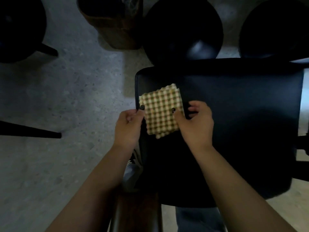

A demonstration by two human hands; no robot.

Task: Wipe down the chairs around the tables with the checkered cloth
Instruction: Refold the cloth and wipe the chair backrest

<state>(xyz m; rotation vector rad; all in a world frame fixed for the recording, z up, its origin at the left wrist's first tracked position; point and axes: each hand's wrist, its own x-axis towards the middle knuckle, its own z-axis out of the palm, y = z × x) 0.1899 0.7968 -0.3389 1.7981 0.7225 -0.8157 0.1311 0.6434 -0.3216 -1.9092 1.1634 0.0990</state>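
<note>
The checkered cloth (161, 111) is pinched at its left edge by the left hand (128, 126) and at its right edge by the right hand (195, 124), the fingers of both curled onto the fabric — it is held folded over the left part of the dark chair seat (242, 104). Round black stools (182, 27) are seen beyond the seat on a speckled grey floor (66, 91), with a brown bin (115, 22) between them.
</note>
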